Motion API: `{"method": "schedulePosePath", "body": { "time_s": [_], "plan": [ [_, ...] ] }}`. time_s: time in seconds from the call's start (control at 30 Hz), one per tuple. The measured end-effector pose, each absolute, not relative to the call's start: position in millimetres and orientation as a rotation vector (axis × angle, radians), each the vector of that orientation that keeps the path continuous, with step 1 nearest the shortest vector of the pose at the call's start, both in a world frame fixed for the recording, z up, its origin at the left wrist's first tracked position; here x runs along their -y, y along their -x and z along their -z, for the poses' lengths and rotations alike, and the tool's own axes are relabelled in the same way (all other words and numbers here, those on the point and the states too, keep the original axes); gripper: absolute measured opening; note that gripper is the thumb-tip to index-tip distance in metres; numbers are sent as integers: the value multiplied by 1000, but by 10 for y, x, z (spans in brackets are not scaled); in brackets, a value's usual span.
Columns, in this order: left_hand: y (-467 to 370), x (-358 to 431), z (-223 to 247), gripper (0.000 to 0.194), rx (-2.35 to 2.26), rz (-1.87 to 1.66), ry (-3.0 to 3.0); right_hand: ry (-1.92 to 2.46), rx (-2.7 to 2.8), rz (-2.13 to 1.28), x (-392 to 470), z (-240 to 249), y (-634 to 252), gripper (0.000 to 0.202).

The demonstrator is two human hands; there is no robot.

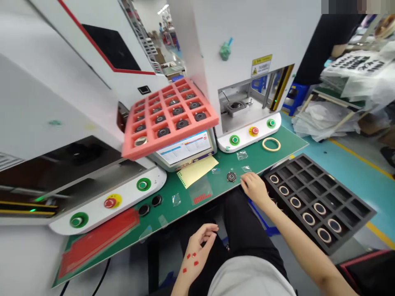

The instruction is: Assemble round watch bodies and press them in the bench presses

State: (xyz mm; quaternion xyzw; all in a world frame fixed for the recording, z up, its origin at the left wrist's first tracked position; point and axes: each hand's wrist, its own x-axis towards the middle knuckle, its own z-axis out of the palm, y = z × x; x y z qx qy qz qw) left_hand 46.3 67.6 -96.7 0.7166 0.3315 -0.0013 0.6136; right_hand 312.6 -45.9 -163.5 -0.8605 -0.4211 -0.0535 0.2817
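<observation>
My left hand hovers over my lap, fingers loosely curled with a gap to the thumb and nothing visible in them. Several small red pieces stick to its back. At the table's front edge is my right hand, fingers bent loosely downward, no held thing showing; their undersides are hidden. Just left of its fingertips lies a round dark watch-like part, apart from them. Clear plastic film pieces lie close by.
A pink foam tray of round parts sits above a screen, between two white machines with buttons. At right stands a black compartment tray with several rings. A cream ring, yellow paper and red sheets lie on the green tabletop.
</observation>
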Motion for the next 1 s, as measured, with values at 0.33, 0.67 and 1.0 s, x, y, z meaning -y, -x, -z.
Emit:
{"method": "schedulePosePath", "body": {
  "time_s": [0.33,0.67,1.0],
  "plan": [
    [56,-861,1189,37,-910,-175,-1482,2458,1094,-318,-794,1563,-3362,22],
    [64,-934,1507,47,-870,-246,-1469,2405,852,-702,-1062,1594,-3583,27],
    [77,-861,1478,41,-882,-229,-1469,1975,789,-617,-627,1541,-3561,21]
  ]
}}
